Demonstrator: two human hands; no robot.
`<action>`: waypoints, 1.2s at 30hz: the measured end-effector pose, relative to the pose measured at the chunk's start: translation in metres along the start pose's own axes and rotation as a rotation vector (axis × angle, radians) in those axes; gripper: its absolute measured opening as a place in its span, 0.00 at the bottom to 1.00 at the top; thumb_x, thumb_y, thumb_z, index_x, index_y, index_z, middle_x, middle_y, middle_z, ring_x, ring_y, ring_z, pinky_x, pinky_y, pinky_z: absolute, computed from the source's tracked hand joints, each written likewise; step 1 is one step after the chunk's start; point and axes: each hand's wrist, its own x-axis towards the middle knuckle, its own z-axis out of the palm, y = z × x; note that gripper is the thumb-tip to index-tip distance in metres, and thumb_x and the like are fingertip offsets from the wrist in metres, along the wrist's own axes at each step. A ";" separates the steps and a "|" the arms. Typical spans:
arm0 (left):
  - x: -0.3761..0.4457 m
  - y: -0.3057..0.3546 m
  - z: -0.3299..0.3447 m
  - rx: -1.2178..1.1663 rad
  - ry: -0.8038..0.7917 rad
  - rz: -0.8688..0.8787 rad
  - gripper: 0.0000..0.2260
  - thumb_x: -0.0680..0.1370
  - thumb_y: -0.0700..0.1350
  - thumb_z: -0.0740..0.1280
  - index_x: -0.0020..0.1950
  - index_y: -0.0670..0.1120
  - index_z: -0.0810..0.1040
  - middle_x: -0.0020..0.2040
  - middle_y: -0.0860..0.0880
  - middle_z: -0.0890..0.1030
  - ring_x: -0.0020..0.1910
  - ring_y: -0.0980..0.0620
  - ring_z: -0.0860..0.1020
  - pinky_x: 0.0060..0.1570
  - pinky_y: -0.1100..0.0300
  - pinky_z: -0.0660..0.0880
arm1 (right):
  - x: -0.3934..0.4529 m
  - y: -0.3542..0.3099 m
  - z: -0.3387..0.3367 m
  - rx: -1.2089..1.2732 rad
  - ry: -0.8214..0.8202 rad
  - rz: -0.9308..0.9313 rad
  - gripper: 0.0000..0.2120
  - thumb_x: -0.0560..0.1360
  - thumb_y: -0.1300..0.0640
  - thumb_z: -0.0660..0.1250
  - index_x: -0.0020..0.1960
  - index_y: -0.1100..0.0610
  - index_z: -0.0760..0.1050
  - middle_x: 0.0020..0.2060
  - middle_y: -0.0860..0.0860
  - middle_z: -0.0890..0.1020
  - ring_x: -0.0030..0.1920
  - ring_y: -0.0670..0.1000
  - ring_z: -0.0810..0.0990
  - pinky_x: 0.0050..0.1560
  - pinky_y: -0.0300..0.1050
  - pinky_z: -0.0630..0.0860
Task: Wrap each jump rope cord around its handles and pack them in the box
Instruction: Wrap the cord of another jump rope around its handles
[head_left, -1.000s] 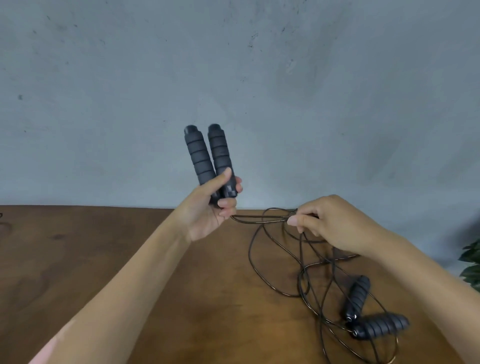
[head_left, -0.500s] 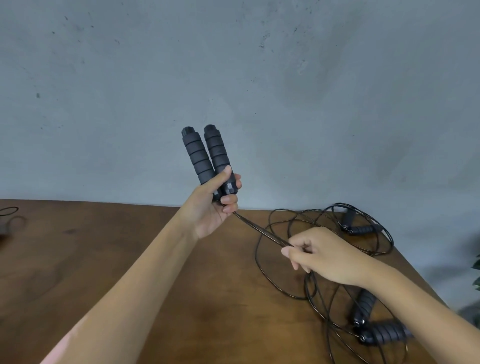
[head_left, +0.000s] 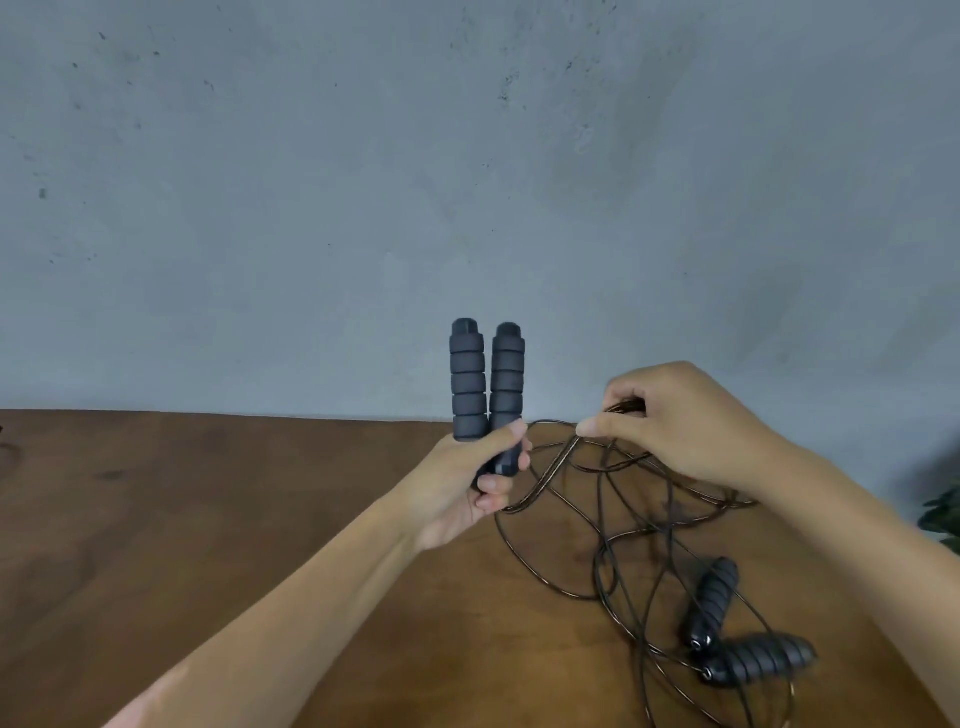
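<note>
Left hand (head_left: 462, 488) grips two dark ribbed handles (head_left: 487, 384) side by side, upright, lifted above the bench (head_left: 208, 519) approx. mid-scene. Thumb lies across their lower ends, fingers curled round.

Right hand (head_left: 680, 421) is just right of them, fingers & thumb pinching a bunch of thin dark cord (head_left: 550, 478); cord runs from the held handles' base up to that pinch, w/ slack loops below.

More cord lies in loose overlapping loops on the bench's right part, near the right edge. A second pair of handles (head_left: 737, 639) lies among those loops, near-right, ends touching.

Bench is brown wood; its left half is bare wood. Far edge meets a grey-blue scuffed wall (head_left: 467, 182). Dark leaves (head_left: 945, 519) at far right edge of view.
</note>
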 end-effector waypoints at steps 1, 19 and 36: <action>0.000 -0.005 0.002 0.002 -0.028 -0.008 0.13 0.81 0.51 0.73 0.53 0.41 0.78 0.43 0.47 0.76 0.30 0.56 0.61 0.30 0.63 0.59 | 0.002 -0.004 -0.002 -0.054 -0.013 -0.038 0.16 0.74 0.38 0.72 0.36 0.48 0.78 0.32 0.46 0.78 0.34 0.44 0.75 0.37 0.44 0.70; -0.005 -0.029 0.037 0.184 -0.301 -0.195 0.40 0.61 0.78 0.73 0.51 0.43 0.81 0.43 0.48 0.79 0.29 0.60 0.62 0.30 0.65 0.54 | 0.042 -0.059 -0.012 -0.426 -0.238 -0.368 0.12 0.77 0.42 0.70 0.45 0.51 0.79 0.39 0.41 0.73 0.46 0.44 0.73 0.41 0.39 0.68; -0.042 -0.021 0.053 0.538 -0.442 -0.109 0.02 0.82 0.43 0.71 0.50 0.47 0.79 0.41 0.40 0.75 0.30 0.53 0.67 0.31 0.57 0.58 | 0.045 -0.032 0.019 0.010 -0.618 -0.064 0.14 0.71 0.44 0.79 0.41 0.55 0.84 0.31 0.46 0.80 0.33 0.43 0.76 0.37 0.35 0.71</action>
